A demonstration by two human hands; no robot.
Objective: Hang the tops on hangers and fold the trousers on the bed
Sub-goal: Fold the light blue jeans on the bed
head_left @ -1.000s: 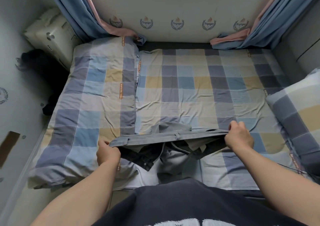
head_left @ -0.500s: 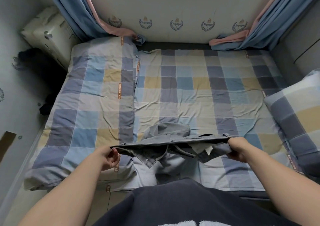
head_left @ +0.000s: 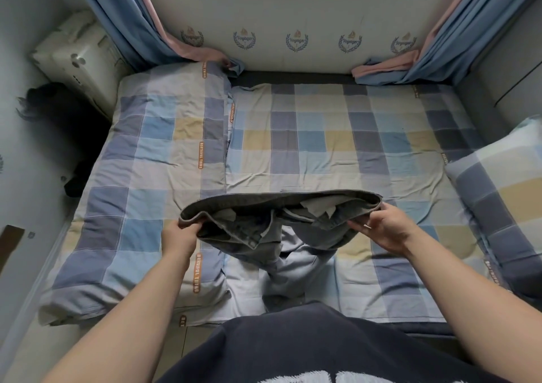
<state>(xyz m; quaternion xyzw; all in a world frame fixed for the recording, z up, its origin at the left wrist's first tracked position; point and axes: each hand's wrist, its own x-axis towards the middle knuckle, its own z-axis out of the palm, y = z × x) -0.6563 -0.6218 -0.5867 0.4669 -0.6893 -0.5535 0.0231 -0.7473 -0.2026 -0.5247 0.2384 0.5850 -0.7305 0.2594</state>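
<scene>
Holding: both hands gripped the waistband of the grey denim trousers (head_left: 281,209), which hung open between them over the near part of the bed.
Left hand: the left hand (head_left: 180,237) was clenched on the left end of the waistband, its fingers curled into the fabric.
Right hand: the right hand (head_left: 387,230) grasped the right end of the waistband, its fingers tucked under the cloth.
Trousers: the waistband was raised and stretched from left to right, its inside facing the camera with pale pocket linings showing. The legs dropped to the near part of the bed and lay bunched on the sheet just in front of the person's body.
Bed: the bed with a checked sheet of blue, grey and yellow squares (head_left: 322,136) ran from the near edge to the far wall.
Quilt: a folded quilt in the same checked cloth (head_left: 164,153) lay along the left side of the bed.
Pillow: a checked pillow (head_left: 504,189) sat at the right edge, apart from the trousers.
Curtains: blue curtains with pink lining (head_left: 126,21) hung at the far left and far right corners, their ends resting on the far edge of the bed.
Suitcase: a cream hard-shell suitcase (head_left: 79,59) stood at the far left, beside the bed.
Person: a dark navy top with white print (head_left: 308,347) filled the near edge of the view.
</scene>
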